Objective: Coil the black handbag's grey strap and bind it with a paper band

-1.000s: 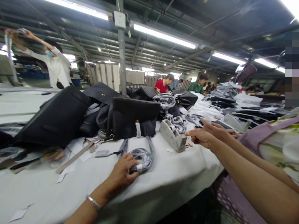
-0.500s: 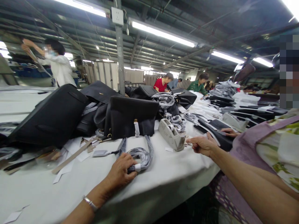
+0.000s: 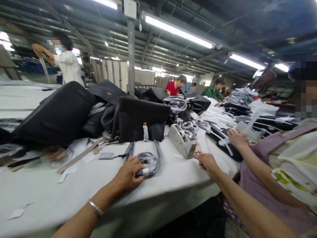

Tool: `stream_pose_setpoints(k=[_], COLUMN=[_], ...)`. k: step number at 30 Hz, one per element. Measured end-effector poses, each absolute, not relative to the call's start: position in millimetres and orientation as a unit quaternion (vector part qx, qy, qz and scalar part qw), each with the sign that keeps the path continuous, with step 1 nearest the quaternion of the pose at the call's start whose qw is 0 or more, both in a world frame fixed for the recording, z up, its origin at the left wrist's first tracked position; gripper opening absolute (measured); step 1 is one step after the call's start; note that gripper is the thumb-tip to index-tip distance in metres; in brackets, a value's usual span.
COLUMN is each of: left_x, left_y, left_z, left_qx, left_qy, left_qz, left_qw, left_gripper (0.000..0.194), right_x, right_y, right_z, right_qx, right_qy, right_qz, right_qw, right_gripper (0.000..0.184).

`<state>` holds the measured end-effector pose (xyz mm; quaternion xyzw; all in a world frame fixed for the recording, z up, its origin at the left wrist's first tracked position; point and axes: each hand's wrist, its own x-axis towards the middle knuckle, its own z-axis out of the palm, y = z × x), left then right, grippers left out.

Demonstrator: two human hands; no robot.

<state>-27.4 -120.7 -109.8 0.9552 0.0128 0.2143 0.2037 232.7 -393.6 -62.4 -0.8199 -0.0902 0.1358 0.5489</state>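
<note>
My left hand [image 3: 130,172], with a silver bangle at the wrist, is closed around one side of a coiled strap [image 3: 158,162] in clear plastic. A white band [image 3: 145,172] wraps the coil beside my fingertips. The strap lies on the white-covered table, with a grey tag [image 3: 106,155] near it. My right hand [image 3: 207,162] is at the near end of a grey tape dispenser [image 3: 182,142], its fingers pinched together. What they hold, if anything, is too small to make out.
Black handbags [image 3: 142,119] are piled behind the strap, with a small wrapped bottle [image 3: 145,132] before them. Paper and cardboard scraps [image 3: 79,158] lie to the left. At right, a co-worker's hand [image 3: 237,138] is over a black bag [image 3: 230,150]. The table's front edge runs below my hands.
My right hand has moved slightly down, and its pointing fingers have drawn into a pinch. The co-worker's hand has risen over the black bag. My left hand keeps its hold on the strap.
</note>
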Motion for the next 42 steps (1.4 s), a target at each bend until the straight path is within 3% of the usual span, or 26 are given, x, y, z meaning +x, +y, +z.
stream_pose_setpoints(k=[3, 6, 12, 21, 29, 42], left_x=[-27.7, -27.9, -29.8, -28.2, -26.2, -22.9], left_y=[-122.1, -123.4, -126.2, -124.7, -126.4, -123.8], left_z=[-106.5, -103.9, -104.7, -109.4, -109.6, -112.5], left_qx=[0.956, 0.957, 0.955, 0.954, 0.955, 0.952], left_qy=[0.011, 0.004, 0.002, -0.007, 0.006, -0.002], left_qz=[0.211, 0.220, 0.244, 0.258, 0.240, 0.254], left_qw=[0.203, 0.191, 0.167, 0.150, 0.175, 0.169], left_gripper=[0.018, 0.016, 0.009, 0.013, 0.011, 0.017], right_x=[191.3, 129.2, 43.1, 48.6, 43.1, 28.1], right_y=[-386.1, -358.7, -295.7, -275.3, -258.1, -257.3], right_z=[-62.8, -66.4, -85.1, -73.7, -71.2, -75.1], right_qx=[-0.785, -0.711, -0.638, -0.710, -0.767, -0.783], right_qy=[-0.138, -0.217, -0.218, -0.124, -0.076, -0.079], right_qz=[0.113, 0.194, 0.309, 0.356, 0.315, 0.254], right_qw=[0.593, 0.640, 0.670, 0.595, 0.554, 0.563], right_gripper=[0.030, 0.041, 0.039, 0.032, 0.025, 0.023])
